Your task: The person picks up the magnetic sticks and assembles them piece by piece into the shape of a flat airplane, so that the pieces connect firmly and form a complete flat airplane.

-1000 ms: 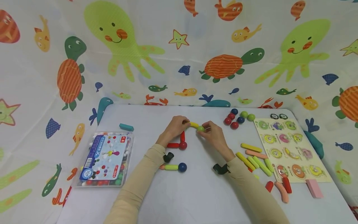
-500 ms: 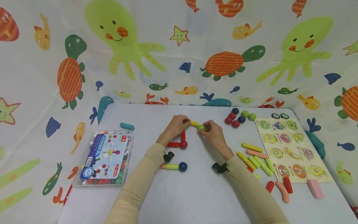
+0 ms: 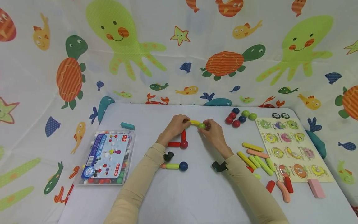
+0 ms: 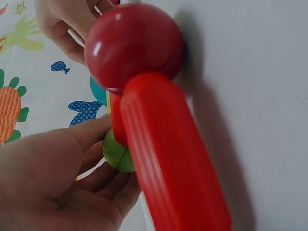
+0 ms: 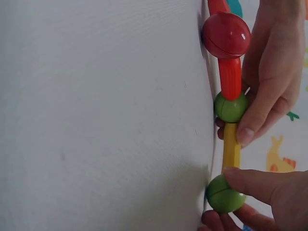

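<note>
While our left hand (image 3: pixel 174 126) pinches the green ball (image 5: pixel 231 107) joint | right hand (image 3: pixel 213 133) pinches the end ball (image 3: pixel 201 126) against the yellow rod (image 3: pixel 194 123) | next: seat, release gently.

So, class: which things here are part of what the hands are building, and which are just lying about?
In use:
left hand
right hand
yellow rod
green ball
red rods with red ball

Lying about:
loose balls
spare rods
puzzle board
bead box
teal block
</note>
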Demonstrator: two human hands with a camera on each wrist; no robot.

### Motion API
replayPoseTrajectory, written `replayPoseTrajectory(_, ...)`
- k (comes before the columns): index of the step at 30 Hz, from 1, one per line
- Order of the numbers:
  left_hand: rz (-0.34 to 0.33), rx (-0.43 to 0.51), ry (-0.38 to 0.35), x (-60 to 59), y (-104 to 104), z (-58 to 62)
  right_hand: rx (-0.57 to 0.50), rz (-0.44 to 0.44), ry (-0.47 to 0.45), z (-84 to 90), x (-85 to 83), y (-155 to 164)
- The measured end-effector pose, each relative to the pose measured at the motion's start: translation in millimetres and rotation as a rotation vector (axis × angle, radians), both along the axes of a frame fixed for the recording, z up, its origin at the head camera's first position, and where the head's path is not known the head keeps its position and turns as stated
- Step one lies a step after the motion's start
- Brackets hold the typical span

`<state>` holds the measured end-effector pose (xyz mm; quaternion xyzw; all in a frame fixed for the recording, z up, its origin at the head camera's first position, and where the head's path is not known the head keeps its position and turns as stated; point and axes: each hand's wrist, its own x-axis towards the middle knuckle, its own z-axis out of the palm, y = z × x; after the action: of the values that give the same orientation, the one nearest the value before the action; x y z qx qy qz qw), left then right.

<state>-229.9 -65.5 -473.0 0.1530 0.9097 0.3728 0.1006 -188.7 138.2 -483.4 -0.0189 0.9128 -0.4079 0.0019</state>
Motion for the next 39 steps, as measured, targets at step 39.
replayPoseTrajectory(39, 0.076, 0.042, 0.085, 43.7, -45.9, 13.2, 0.178, -0.019, -0.062, 43.8, 59.6, 165.9)
